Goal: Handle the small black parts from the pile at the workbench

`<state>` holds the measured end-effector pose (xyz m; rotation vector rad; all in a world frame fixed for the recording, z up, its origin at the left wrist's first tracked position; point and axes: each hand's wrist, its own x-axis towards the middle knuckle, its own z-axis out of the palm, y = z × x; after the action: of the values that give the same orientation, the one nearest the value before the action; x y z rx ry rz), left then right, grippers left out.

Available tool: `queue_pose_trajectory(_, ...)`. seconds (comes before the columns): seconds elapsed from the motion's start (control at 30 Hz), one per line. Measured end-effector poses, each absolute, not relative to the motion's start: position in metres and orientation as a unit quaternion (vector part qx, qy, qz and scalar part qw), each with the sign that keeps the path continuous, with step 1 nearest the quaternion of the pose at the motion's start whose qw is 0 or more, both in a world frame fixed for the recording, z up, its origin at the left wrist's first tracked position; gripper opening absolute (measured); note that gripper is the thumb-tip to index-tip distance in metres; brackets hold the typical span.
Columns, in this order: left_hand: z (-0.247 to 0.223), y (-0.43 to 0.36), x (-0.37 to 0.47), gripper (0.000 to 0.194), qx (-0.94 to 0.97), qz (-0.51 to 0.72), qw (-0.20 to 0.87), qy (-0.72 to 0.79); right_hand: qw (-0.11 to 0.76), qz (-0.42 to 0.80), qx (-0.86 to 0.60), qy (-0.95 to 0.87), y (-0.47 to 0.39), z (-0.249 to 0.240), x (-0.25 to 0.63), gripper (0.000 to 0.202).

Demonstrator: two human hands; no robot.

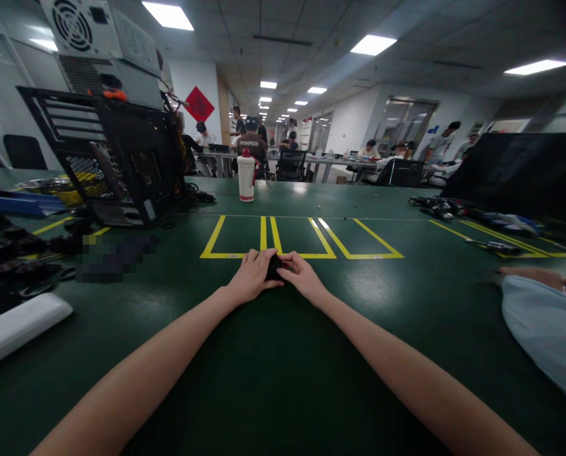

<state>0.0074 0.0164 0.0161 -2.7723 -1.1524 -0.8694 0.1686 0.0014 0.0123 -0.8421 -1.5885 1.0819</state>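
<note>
Between my two hands, at the middle of the green tabletop (263,354), is a small black object (274,268); its kind I cannot make out. My left hand (254,275) is closed around its left side, with the thumb below and the fingers over the top. From the right, my right hand (300,277) pinches it with thumb and fingertips. Most of the object is hidden by the fingers. Just beyond my hands, yellow tape outlines (292,256) mark the table.
At the left stand a black computer case (140,158) and power supplies (116,31), with dark cables (7,247) and a white bar (21,326) nearer. A white cup (246,177) stands ahead. Another person's pale sleeve (544,323) reaches in at right, near a black monitor (520,171).
</note>
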Motion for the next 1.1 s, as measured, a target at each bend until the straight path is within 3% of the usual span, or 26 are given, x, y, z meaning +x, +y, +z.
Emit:
queue_pose_trajectory(0.3, 0.014, 0.019, 0.009, 0.070, -0.899, -0.292, 0.000, -0.326, 0.517, 0.449, -0.360, -0.635, 0.001, 0.013, 0.168, 0.017)
queue_pose_trajectory(0.5, 0.016, 0.018, 0.009, 0.067, -0.897, -0.292, -0.009, -0.333, 0.501, 0.446, -0.384, -0.634, 0.009, 0.007, 0.169, 0.032)
queue_pose_trajectory(0.93, 0.019, 0.011, 0.007, 0.060, -0.897, -0.286, -0.012, -0.336, 0.493, 0.442, -0.373, -0.650, -0.001, 0.011, 0.167, 0.024)
queue_pose_trajectory(1.1, 0.018, 0.006, 0.008, 0.060, -0.892, -0.284, -0.004, -0.350, 0.489, 0.461, -0.385, -0.633, 0.001, 0.009, 0.167, 0.033)
